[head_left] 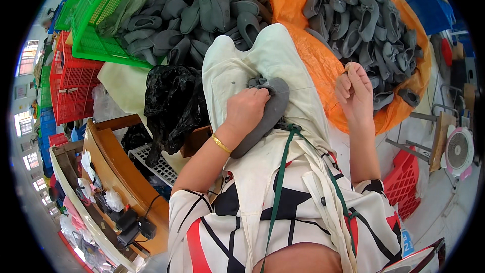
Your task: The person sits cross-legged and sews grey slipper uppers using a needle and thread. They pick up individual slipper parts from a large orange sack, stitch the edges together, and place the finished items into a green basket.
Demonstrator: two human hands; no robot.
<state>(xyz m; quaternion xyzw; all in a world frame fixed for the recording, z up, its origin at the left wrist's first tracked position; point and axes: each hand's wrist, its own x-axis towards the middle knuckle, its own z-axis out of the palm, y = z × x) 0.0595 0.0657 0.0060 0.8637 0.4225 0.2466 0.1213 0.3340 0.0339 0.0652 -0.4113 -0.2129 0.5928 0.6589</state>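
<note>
A grey slip-on shoe [279, 102] lies across my lap on the pale apron [303, 96], its sole side partly turned up. My left hand [247, 107] grips it near the opening, fingers curled over the edge. Out to the right, my right hand [354, 87] is raised with thumb and forefinger pinched together. A thin thread [301, 89] runs from the shoe toward that hand; whether a needle sits in the pinch is too small to tell. A dark band shows on a right finger.
A green crate [83, 40] of grey shoes stands ahead. An orange sack [298, 55] at the right holds more shoes. Black plastic bag [174, 106], red crates [76, 81] and a wooden drawer unit [126, 167] are at the left. A fan [458, 149] stands far right.
</note>
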